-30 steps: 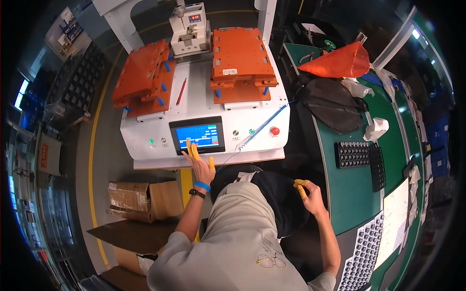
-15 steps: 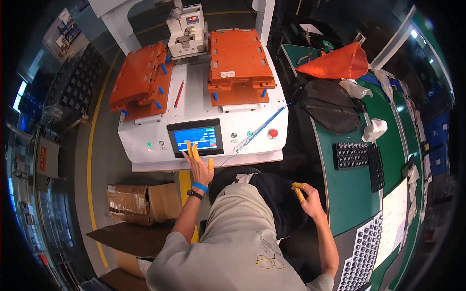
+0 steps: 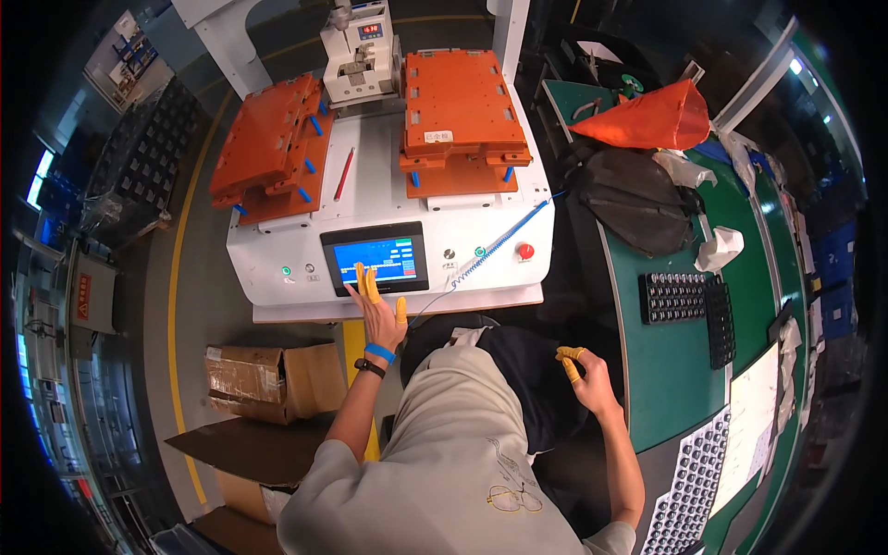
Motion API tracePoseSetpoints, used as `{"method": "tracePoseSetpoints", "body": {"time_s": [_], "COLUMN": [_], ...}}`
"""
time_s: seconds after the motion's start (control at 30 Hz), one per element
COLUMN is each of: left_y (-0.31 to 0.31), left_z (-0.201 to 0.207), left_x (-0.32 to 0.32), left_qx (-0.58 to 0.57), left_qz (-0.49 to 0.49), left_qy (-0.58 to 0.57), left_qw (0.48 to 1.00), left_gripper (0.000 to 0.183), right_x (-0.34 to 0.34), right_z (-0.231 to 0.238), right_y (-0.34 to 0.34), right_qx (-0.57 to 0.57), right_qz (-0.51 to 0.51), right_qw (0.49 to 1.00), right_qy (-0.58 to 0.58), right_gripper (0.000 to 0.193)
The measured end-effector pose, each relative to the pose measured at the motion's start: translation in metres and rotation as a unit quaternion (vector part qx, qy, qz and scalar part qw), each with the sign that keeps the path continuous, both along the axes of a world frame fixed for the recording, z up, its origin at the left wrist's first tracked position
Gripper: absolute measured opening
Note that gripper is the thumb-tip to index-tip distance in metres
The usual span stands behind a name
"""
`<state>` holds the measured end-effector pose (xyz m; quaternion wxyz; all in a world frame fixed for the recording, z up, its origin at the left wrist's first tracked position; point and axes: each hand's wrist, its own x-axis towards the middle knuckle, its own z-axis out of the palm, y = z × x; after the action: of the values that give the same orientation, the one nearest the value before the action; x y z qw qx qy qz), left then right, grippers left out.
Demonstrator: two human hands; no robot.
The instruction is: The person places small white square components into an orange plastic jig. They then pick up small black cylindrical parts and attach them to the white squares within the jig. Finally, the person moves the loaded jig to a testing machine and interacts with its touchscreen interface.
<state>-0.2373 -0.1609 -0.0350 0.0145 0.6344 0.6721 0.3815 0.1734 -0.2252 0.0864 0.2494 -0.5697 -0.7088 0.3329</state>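
My left hand (image 3: 377, 319) reaches up to the touchscreen (image 3: 377, 254) on the front of a white machine (image 3: 305, 239). Its fingers are stretched out, with yellow finger cots on some of them, and their tips overlap the lower part of the lit blue display. Whether they press on it cannot be seen. A blue wrist strap (image 3: 379, 353) and a dark watch (image 3: 369, 368) sit on that wrist. My right hand (image 3: 592, 381) hovers by my lap near the green bench, loosely curled. A gap shows between its yellow-covered thumb and finger, and nothing is visible in it.
Two orange fixtures (image 3: 268, 139) (image 3: 462, 97) stand on the machine, with a red pen (image 3: 344, 174) between them. Behind is a small white device (image 3: 359, 69). A coiled blue cord (image 3: 499, 245) crosses the front near a red button (image 3: 525, 251). The green bench (image 3: 671, 347) holds black trays (image 3: 673, 298) and a bag (image 3: 638, 199).
The view has shifted slightly, so the machine sits a little higher and further right in the picture. Both hands keep nearly the same pose.
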Motion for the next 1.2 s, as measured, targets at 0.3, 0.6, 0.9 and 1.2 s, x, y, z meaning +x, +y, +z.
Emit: {"method": "tracePoseSetpoints", "body": {"time_s": [0.3, 0.6, 0.9, 1.2], "left_y": [0.003, 0.003, 0.003, 0.004], "left_z": [0.003, 0.001, 0.004, 0.016], "left_x": [0.0, -0.004, -0.003, 0.001], "left_qx": [-0.011, 0.011, 0.01, 0.003], "left_qz": [-0.005, -0.008, -0.012, -0.029], "left_qy": [0.003, -0.016, -0.018, -0.026], "left_qw": [1.0, 1.0, 1.0, 0.999], "left_gripper": [0.085, 0.086, 0.086, 0.084], "right_x": [0.001, 0.002, 0.0, -0.001], "right_z": [-0.001, -0.005, -0.003, -0.005], "right_y": [-0.004, -0.006, -0.006, -0.006], "right_qx": [-0.002, -0.008, -0.009, -0.007], "right_qz": [-0.007, -0.009, -0.008, -0.004], "right_qw": [1.0, 1.0, 1.0, 1.0], "right_qy": [0.001, 0.002, 0.004, 0.001], "right_gripper": [0.027, 0.032, 0.031, 0.028]}}
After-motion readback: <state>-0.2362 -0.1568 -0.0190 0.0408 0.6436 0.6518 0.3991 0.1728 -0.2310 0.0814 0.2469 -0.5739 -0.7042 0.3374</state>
